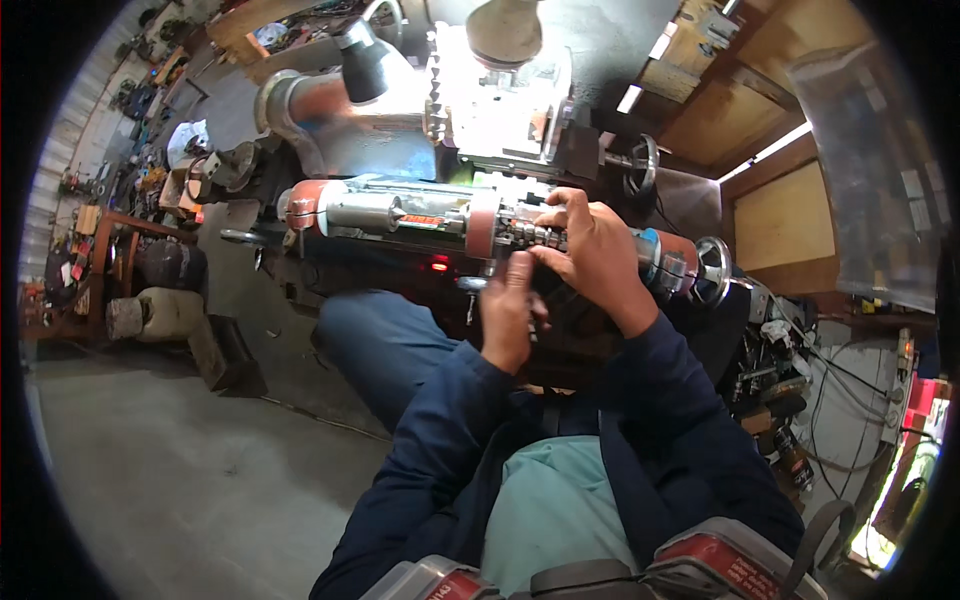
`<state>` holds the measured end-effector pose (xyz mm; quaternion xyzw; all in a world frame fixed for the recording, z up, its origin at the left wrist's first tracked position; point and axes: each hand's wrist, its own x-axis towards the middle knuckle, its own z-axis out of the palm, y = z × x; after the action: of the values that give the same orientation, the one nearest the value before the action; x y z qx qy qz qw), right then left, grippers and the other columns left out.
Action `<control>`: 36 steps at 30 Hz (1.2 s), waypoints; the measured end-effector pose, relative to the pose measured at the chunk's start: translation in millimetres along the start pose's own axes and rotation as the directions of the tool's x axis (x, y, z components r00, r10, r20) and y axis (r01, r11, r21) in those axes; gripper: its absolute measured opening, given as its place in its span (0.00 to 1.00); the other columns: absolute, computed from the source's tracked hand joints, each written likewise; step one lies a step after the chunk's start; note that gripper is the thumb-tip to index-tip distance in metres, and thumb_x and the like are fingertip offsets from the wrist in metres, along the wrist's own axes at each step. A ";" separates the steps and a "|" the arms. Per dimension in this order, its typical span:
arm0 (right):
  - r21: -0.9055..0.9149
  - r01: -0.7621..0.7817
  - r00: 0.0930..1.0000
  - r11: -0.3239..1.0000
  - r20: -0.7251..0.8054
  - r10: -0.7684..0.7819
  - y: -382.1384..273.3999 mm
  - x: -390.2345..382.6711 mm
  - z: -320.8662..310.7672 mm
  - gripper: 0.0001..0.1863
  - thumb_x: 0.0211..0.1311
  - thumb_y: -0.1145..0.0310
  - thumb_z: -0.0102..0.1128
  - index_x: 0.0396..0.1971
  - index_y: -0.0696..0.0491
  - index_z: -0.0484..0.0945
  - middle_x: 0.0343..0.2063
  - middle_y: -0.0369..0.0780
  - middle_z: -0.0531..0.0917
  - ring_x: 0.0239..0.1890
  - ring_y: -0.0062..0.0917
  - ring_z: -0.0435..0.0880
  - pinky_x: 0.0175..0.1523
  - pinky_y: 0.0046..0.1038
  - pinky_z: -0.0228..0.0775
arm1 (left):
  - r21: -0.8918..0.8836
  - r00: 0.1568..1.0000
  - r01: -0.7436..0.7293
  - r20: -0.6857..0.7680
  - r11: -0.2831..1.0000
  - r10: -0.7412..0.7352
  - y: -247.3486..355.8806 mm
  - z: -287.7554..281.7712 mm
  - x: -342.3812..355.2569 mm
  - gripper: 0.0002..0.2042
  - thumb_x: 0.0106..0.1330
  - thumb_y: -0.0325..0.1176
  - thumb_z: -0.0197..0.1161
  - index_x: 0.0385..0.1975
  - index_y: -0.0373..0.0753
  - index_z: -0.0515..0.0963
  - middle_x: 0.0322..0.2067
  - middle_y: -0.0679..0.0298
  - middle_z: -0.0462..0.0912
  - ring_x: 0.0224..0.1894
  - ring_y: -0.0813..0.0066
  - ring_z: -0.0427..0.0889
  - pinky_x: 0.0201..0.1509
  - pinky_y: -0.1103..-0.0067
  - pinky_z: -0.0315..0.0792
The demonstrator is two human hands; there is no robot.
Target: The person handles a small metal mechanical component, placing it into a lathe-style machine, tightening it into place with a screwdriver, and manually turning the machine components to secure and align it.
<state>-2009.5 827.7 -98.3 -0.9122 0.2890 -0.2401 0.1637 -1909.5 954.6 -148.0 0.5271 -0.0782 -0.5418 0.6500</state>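
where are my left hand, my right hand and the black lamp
Left hand (507,314): head view, on the hand below the thumb.
Right hand (597,250): head view, between knuckles and wrist.
Black lamp (370,68): head view, on its shade.

Glare bleaches the upper machine (500,110); fisheye corners go black.

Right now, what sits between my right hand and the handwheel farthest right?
The head view shows a reddish-brown housing between your right hand and that handwheel.
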 end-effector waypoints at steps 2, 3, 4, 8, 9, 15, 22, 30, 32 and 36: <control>0.007 0.021 1.000 1.000 -0.014 -0.021 -2.8 -0.3 -5.1 0.35 0.50 0.67 0.78 0.55 0.52 0.66 0.41 0.38 0.90 0.44 0.42 0.85 0.51 0.38 0.74 | -0.122 0.986 0.093 0.148 0.988 -0.075 0.0 9.9 6.4 0.17 0.78 0.51 0.57 0.44 0.43 0.80 0.26 0.70 0.80 0.17 0.84 0.74 0.15 0.83 0.69; 0.003 0.025 0.999 1.000 -0.028 -0.025 -3.7 -0.4 -7.3 0.34 0.49 0.68 0.78 0.54 0.52 0.66 0.41 0.38 0.90 0.44 0.42 0.85 0.52 0.38 0.74 | -0.164 0.971 0.154 0.208 0.974 -0.118 3.6 12.8 11.1 0.17 0.78 0.51 0.57 0.44 0.43 0.80 0.26 0.71 0.80 0.17 0.84 0.75 0.16 0.84 0.68; 0.020 0.029 0.999 0.999 -0.036 -0.028 -3.8 -0.2 -8.0 0.33 0.49 0.70 0.76 0.54 0.52 0.68 0.41 0.38 0.90 0.44 0.43 0.85 0.53 0.38 0.74 | -0.170 0.975 0.139 0.194 0.976 -0.105 6.1 16.3 17.4 0.17 0.78 0.51 0.57 0.44 0.43 0.80 0.26 0.71 0.80 0.17 0.84 0.75 0.16 0.84 0.68; -0.006 0.048 0.997 0.999 0.064 -0.048 2.4 -6.0 -8.5 0.39 0.51 0.68 0.75 0.64 0.53 0.66 0.50 0.43 0.87 0.50 0.44 0.83 0.58 0.40 0.73 | -0.156 0.993 0.018 0.118 0.988 0.001 -1.1 28.0 32.8 0.16 0.78 0.50 0.58 0.44 0.44 0.81 0.27 0.72 0.82 0.17 0.86 0.74 0.17 0.85 0.66; -0.006 0.061 0.996 0.998 0.073 -0.060 -5.7 -9.1 -20.9 0.39 0.51 0.68 0.75 0.64 0.53 0.66 0.50 0.43 0.87 0.50 0.44 0.83 0.58 0.40 0.73 | -0.203 0.993 -0.039 0.099 0.978 0.060 -4.2 28.8 35.5 0.16 0.78 0.50 0.58 0.45 0.44 0.82 0.27 0.72 0.83 0.17 0.87 0.73 0.17 0.85 0.65; -0.386 -0.168 0.957 0.907 -0.285 0.056 12.5 -90.9 -79.6 0.50 0.46 0.64 0.79 0.71 0.60 0.63 0.66 0.49 0.73 0.71 0.44 0.69 0.75 0.48 0.55 | -0.072 0.979 -0.161 0.112 0.984 0.168 -12.3 35.1 34.4 0.18 0.82 0.48 0.52 0.48 0.40 0.78 0.42 0.66 0.89 0.16 0.87 0.71 0.15 0.84 0.68; -0.472 -0.262 0.951 0.842 -0.273 0.143 28.4 -113.0 -62.6 0.54 0.44 0.65 0.77 0.72 0.61 0.58 0.70 0.51 0.69 0.76 0.46 0.63 0.80 0.50 0.42 | 0.067 0.978 -0.190 0.103 0.980 0.182 -6.6 36.2 34.1 0.24 0.82 0.52 0.48 0.47 0.37 0.84 0.14 0.69 0.71 0.14 0.84 0.69 0.17 0.83 0.66; -0.541 -0.271 0.913 0.796 -0.407 0.035 58.1 -126.7 -42.1 0.43 0.42 0.58 0.65 0.64 0.59 0.73 0.63 0.49 0.80 0.68 0.38 0.77 0.78 0.41 0.46 | 0.071 0.975 -0.198 0.117 0.978 0.189 -9.3 29.9 41.1 0.24 0.81 0.53 0.49 0.48 0.37 0.82 0.19 0.66 0.77 0.15 0.82 0.71 0.16 0.82 0.68; -0.520 -0.274 0.910 0.809 -0.412 0.042 58.1 -128.0 -41.2 0.43 0.42 0.59 0.66 0.64 0.59 0.73 0.62 0.49 0.80 0.68 0.38 0.77 0.78 0.41 0.47 | 0.056 0.973 -0.215 0.100 0.975 0.209 -12.0 28.1 41.5 0.23 0.81 0.53 0.49 0.49 0.37 0.81 0.24 0.65 0.81 0.16 0.82 0.71 0.16 0.81 0.68; -0.469 -0.284 0.896 0.836 -0.439 0.058 61.7 -131.0 -37.7 0.39 0.44 0.57 0.65 0.61 0.55 0.77 0.61 0.49 0.82 0.67 0.36 0.79 0.79 0.39 0.45 | 0.092 0.962 -0.272 0.004 0.958 0.273 -11.2 38.5 38.9 0.24 0.81 0.53 0.48 0.44 0.36 0.82 0.15 0.66 0.73 0.14 0.79 0.70 0.15 0.80 0.67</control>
<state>-2151.3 852.9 -139.0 -0.8209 0.4531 -0.3213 -0.1324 -1926.8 902.4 -158.2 0.5429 -0.1720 -0.4408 0.6939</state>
